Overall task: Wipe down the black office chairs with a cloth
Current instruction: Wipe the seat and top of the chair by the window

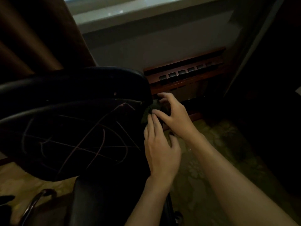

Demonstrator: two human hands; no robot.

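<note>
A black office chair fills the left half of the dim view, its seat marked with thin pinkish scratch lines. A small dark green cloth sits bunched at the chair's right edge. My right hand curls over the cloth, fingers and thumb pinching it. My left hand lies just below, its fingertips touching the cloth's lower part at the chair's edge. Most of the cloth is hidden under the fingers.
A reddish wooden unit with a row of dark slots stands close behind the hands. Brown curtain hangs at the upper left under a pale windowsill. Patterned carpet covers the floor. A chrome chair leg shows at the lower left.
</note>
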